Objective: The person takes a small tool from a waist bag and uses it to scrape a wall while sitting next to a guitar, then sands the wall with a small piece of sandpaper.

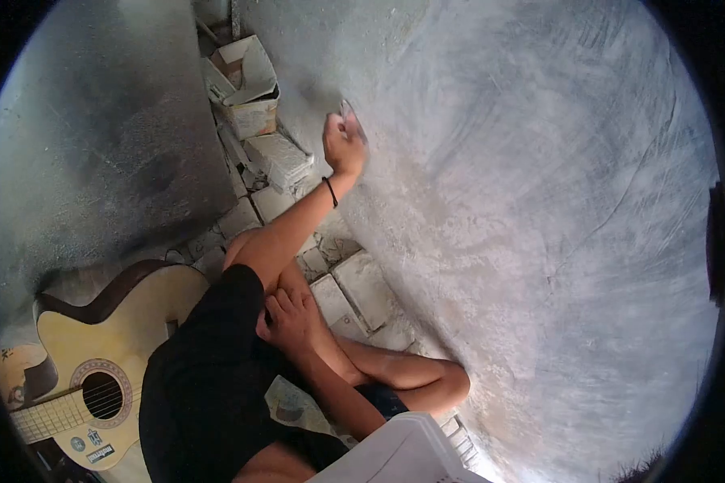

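Observation:
My left hand [344, 150], with a dark band on the wrist, reaches out to the grey wall [540, 209]. Its fingers are closed around a small, thin, flat tool [349, 109], pale at the tip. The tool is at the wall surface; blur hides its exact kind. My right hand [292, 320] rests low against my crossed legs, its fingers curled. Whether anything sits inside those fingers is hidden.
An acoustic guitar [137, 338] lies at the left beside me. A worn open carton [254, 118] and a pale block [279, 159] stand in the corner. Tiles [365, 288] cover the floor along the wall. A white object [403, 455] juts in at the bottom.

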Available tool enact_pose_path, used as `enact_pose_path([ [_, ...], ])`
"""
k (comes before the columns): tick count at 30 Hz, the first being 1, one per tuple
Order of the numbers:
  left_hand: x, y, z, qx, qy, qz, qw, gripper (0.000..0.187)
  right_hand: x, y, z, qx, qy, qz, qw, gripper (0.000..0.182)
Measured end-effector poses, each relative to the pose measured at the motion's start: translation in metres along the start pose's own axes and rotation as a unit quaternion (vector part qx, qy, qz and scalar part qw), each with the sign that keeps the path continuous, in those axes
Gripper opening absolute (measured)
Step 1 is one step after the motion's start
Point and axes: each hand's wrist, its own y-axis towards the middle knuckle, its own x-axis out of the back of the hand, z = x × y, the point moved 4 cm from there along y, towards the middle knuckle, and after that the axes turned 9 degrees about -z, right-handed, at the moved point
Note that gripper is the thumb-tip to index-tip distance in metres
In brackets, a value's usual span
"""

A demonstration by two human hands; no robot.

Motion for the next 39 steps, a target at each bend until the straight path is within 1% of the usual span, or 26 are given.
enact_pose_path([
  [1,-0.002,0.008,-0.003,-0.037,0.025,-0.020,0.999,0.034,0.000,-0.001,-0.002,-0.001,0.004,0.006,1.000,0.023],
  [2,-0.003,0.011,-0.003,-0.029,0.027,-0.015,0.999,0.034,0.003,-0.005,-0.001,-0.005,0.008,0.015,1.000,0.020],
  [4,-0.003,0.021,0.002,0.032,-0.023,0.000,0.999,0.036,0.008,-0.012,0.000,-0.018,-0.004,0.021,1.000,0.021],
  [6,0.001,0.010,0.002,0.010,-0.019,0.001,1.000,0.036,0.005,-0.002,0.001,-0.010,-0.009,0.015,1.000,0.021],
  [8,0.002,0.007,-0.005,0.014,0.012,0.004,1.000,0.036,0.006,-0.002,0.002,-0.006,-0.003,0.025,1.000,0.026],
  [9,-0.003,0.021,-0.002,0.001,-0.012,-0.016,1.000,0.037,0.006,-0.003,-0.002,-0.008,-0.010,0.024,1.000,0.026],
  [12,-0.003,0.017,0.005,0.007,-0.031,0.011,0.999,0.036,0.007,-0.017,0.000,-0.022,-0.014,0.031,0.999,0.024],
  [13,0.001,0.003,0.002,0.005,0.006,0.012,1.000,0.035,0.006,-0.015,-0.001,-0.020,-0.016,0.028,0.999,0.023],
  [14,-0.001,0.012,0.002,-0.002,0.004,0.007,1.000,0.035,0.005,-0.009,-0.001,-0.016,-0.019,0.024,0.999,0.022],
  [16,-0.006,0.015,0.003,-0.012,-0.017,-0.045,0.999,0.035,0.003,-0.006,-0.001,-0.006,-0.016,0.030,0.999,0.022],
  [17,-0.010,0.026,0.007,0.030,-0.062,-0.023,0.997,0.037,0.005,-0.009,-0.002,-0.007,-0.017,0.038,0.999,0.022],
  [18,-0.008,0.013,0.007,0.039,-0.060,-0.016,0.997,0.037,0.008,-0.016,-0.004,-0.016,-0.022,0.041,0.999,0.022],
  [20,0.000,0.011,0.003,-0.007,0.030,-0.005,1.000,0.038,0.006,-0.012,-0.005,-0.021,-0.019,0.004,1.000,0.022],
  [21,-0.001,0.025,0.000,-0.016,0.028,-0.010,0.999,0.038,0.003,-0.006,-0.003,-0.013,-0.014,-0.001,1.000,0.022],
  [23,-0.003,0.037,0.002,-0.008,0.017,-0.009,1.000,0.037,0.001,-0.008,-0.001,-0.026,0.011,0.052,0.998,0.024],
  [25,-0.005,0.010,0.012,0.015,0.015,0.003,1.000,0.037,0.004,-0.012,-0.007,-0.037,0.003,0.048,0.998,0.024],
  [26,0.001,-0.007,0.010,0.014,0.028,0.011,0.999,0.037,0.004,-0.015,-0.005,-0.039,0.010,0.042,0.998,0.024],
  [28,0.005,-0.005,-0.002,-0.011,0.046,0.010,0.999,0.036,-0.002,-0.015,-0.002,-0.030,0.018,0.031,0.999,0.024],
  [29,0.001,-0.005,0.008,0.019,0.009,0.021,1.000,0.035,-0.002,-0.014,-0.004,-0.029,0.014,0.021,0.999,0.024],
  [30,0.004,0.008,-0.006,0.019,0.006,0.020,1.000,0.035,-0.002,-0.011,-0.004,-0.026,0.012,0.021,0.999,0.024],
  [31,0.004,0.025,-0.016,0.048,-0.022,0.020,0.998,0.035,-0.002,-0.011,-0.004,-0.020,0.006,0.026,0.999,0.024],
  [33,-0.001,0.037,-0.009,0.110,-0.054,0.037,0.992,0.034,0.003,-0.020,-0.004,-0.024,-0.004,0.036,0.999,0.023],
  [34,0.004,0.025,-0.010,0.110,-0.050,0.035,0.992,0.034,0.006,-0.020,-0.005,-0.024,-0.009,0.027,0.999,0.024],
  [36,0.006,0.002,0.000,0.012,0.022,0.021,0.999,0.034,-0.002,-0.008,-0.002,-0.011,-0.004,0.011,1.000,0.025],
  [38,-0.006,0.022,0.012,0.013,0.037,0.021,0.999,0.034,-0.005,-0.010,-0.002,-0.005,-0.006,0.017,1.000,0.025],
  [39,-0.006,0.028,0.015,0.034,-0.007,0.018,0.999,0.035,0.002,-0.021,-0.002,-0.021,-0.015,0.025,0.999,0.025],
])
